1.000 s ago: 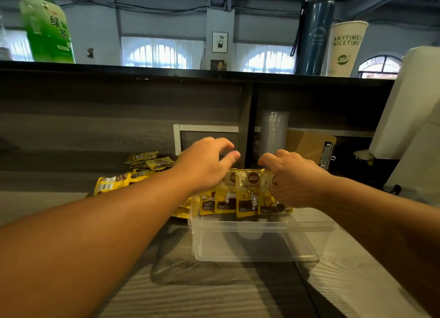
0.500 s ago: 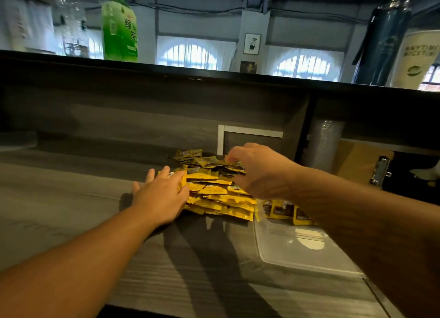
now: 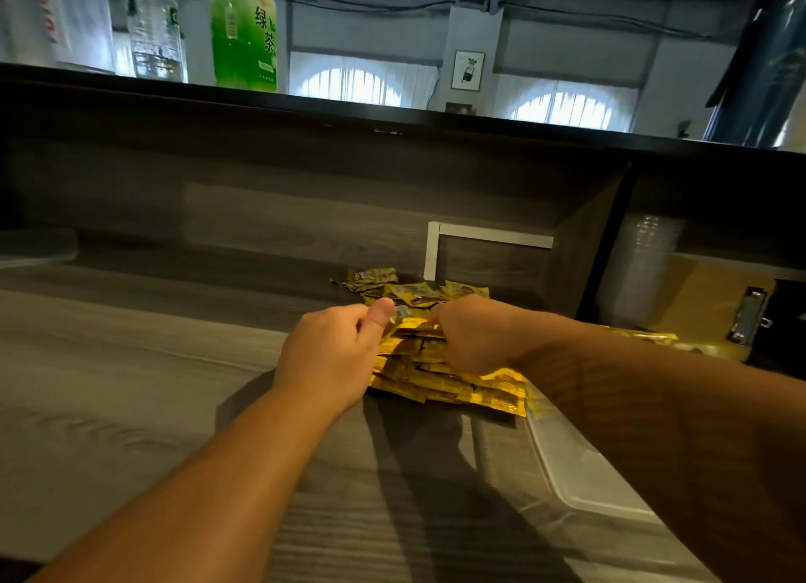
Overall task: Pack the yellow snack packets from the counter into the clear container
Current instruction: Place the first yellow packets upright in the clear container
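Grey wood-grain counter [image 3: 144,390] carries a heap of yellow packets [image 3: 449,384] against its back wall, just left of the clear container [image 3: 580,469]. Both hands meet over the heap: the left hand [image 3: 336,355] pinches packets under its thumb, and the right hand [image 3: 473,336] curls into the pile's top, gripping packets.

Left hand [image 3: 336,355] fingers: curled out of sight behind the palm; only the thumb shows against the packets.
Right hand [image 3: 469,338] fingers: buried in the yellow snack packets [image 3: 453,386]; grip cannot be made out.
Packet print: too small and blurred to read.
Clear container [image 3: 575,469]: right part covered by the right forearm; contents mostly hidden.
Green bottle [image 3: 243,32]: top cut off by the upper edge.
Clear bottles [image 3: 152,28]: blurred, tops cropped.
Dark flask [image 3: 772,67]: cut by the right edge, blurred.
Clipboard [image 3: 719,316]: lower part hidden.
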A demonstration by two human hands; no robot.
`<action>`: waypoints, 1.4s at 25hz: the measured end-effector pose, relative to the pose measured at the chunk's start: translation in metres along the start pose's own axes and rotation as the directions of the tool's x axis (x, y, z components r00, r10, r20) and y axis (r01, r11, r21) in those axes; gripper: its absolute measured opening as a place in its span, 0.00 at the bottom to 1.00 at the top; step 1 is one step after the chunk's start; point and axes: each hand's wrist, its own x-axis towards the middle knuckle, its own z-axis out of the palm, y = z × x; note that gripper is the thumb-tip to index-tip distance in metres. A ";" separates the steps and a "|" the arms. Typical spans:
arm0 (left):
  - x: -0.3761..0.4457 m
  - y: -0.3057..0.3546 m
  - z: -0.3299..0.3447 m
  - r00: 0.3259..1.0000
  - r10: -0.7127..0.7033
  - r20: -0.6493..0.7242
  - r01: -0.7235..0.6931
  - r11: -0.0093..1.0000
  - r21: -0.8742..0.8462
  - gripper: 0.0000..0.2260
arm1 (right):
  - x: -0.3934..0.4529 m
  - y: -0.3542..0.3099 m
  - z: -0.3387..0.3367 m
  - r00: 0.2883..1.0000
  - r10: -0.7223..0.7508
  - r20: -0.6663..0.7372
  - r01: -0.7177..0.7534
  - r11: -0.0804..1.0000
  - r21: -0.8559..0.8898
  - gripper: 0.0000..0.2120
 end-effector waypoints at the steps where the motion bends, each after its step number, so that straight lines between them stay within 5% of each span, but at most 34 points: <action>1: -0.001 0.003 -0.003 1.000 0.021 0.023 -0.021 1.000 -0.014 0.28 | 0.002 -0.001 0.003 1.000 0.001 -0.012 -0.001 1.000 -0.005 0.16; 5: -0.002 0.008 -0.007 0.978 0.041 0.205 -0.039 0.999 -0.012 0.11 | 0.004 -0.002 0.006 0.993 0.002 -0.121 0.001 1.000 0.021 0.23; 8: -0.004 0.006 -0.002 0.994 0.083 0.073 -0.088 0.994 0.069 0.07 | 0.000 -0.004 0.004 0.990 0.011 -0.138 -0.001 0.997 0.071 0.29; 11: -0.002 0.010 0.001 0.990 -0.124 -0.068 0.107 0.970 -0.218 0.10 | -0.005 -0.005 0.003 0.990 0.015 -0.138 0.002 0.993 0.121 0.30; 15: 0.003 0.009 0.004 0.934 -0.354 0.040 0.293 0.700 -0.651 0.11 | -0.009 -0.003 -0.006 0.981 0.054 -0.188 -0.016 0.980 0.197 0.23; 21: 0.002 0.008 -0.002 0.912 -0.390 0.124 0.340 0.556 -0.758 0.15 | -0.023 -0.005 -0.020 0.957 0.051 -0.285 0.005 0.981 0.195 0.14; 24: -0.004 0.016 -0.008 0.922 -0.364 0.135 0.332 0.558 -0.761 0.15 | -0.045 -0.008 -0.030 0.901 0.109 -0.420 0.033 0.948 0.316 0.15; 28: -0.014 0.040 -0.016 0.939 -0.277 0.203 0.331 0.576 -0.747 0.15 | -0.073 -0.003 -0.039 0.857 0.094 -0.507 0.161 0.885 0.437 0.34; 31: -0.018 0.068 -0.025 0.960 -0.148 0.236 0.277 0.612 -0.741 0.14 | -0.090 0.004 -0.048 0.832 0.131 -0.539 0.179 0.856 0.485 0.15; 35: -0.023 0.112 -0.037 0.955 0.004 0.298 0.231 0.618 -0.751 0.10 | -0.128 0.022 -0.064 0.823 0.084 -0.562 0.224 0.861 0.457 0.08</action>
